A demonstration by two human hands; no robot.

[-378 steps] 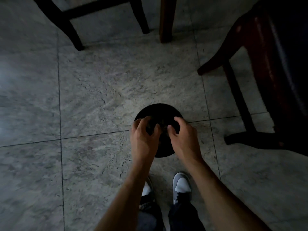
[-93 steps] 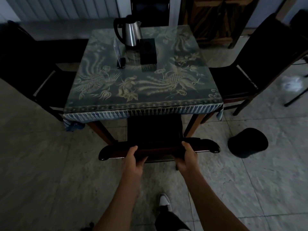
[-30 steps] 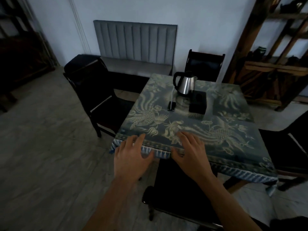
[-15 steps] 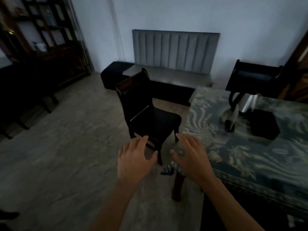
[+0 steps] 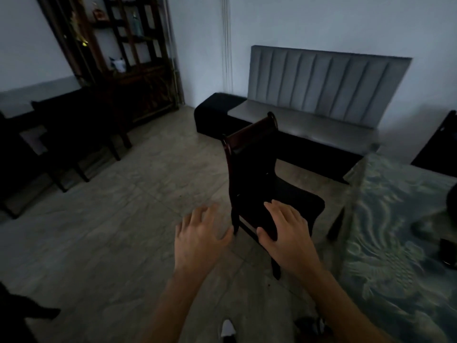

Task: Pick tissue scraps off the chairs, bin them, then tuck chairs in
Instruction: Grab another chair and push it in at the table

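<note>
A dark wooden chair [image 5: 249,154] with a black seat stands pulled out from the left side of the table [image 5: 393,233], its back toward the room. I see no tissue scrap on its seat. My left hand [image 5: 200,236] hovers over the floor just left of the chair, fingers spread and empty. My right hand [image 5: 284,231] is raised in front of the seat's near corner, fingers straight, holding nothing. The bin is out of view.
A grey padded bench [image 5: 311,122] lines the far wall. Another dark chair [image 5: 437,144] shows at the table's far side. Dark tables and chairs [image 5: 61,144] and a wooden shelf unit [image 5: 118,58] fill the left. Tiled floor [image 5: 111,231] lies open between.
My view has swung left from the near chair to the chair at the table's left side, which is now closer. Both hands stay raised and empty.
</note>
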